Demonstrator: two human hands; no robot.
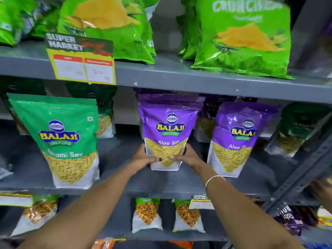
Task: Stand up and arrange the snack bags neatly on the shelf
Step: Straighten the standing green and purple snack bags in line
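A purple Aloo Sev bag (166, 126) stands upright on the middle grey shelf (115, 177). My left hand (142, 158) grips its lower left corner and my right hand (190, 157) grips its lower right corner, thumbs across the clear window. A second purple Aloo Sev bag (235, 139) stands just to the right, apart from the held one. A green Balaji sev bag (62, 139) stands at the left, leaning slightly. More bags stand behind them in shadow.
Bright green snack bags (242, 36) fill the top shelf, with a price card (80, 60) clipped to its edge. Smaller sev packs (147, 214) stand on the lower shelf. A perforated metal upright (305, 164) runs along the right. A dark green bag (296, 128) sits far right.
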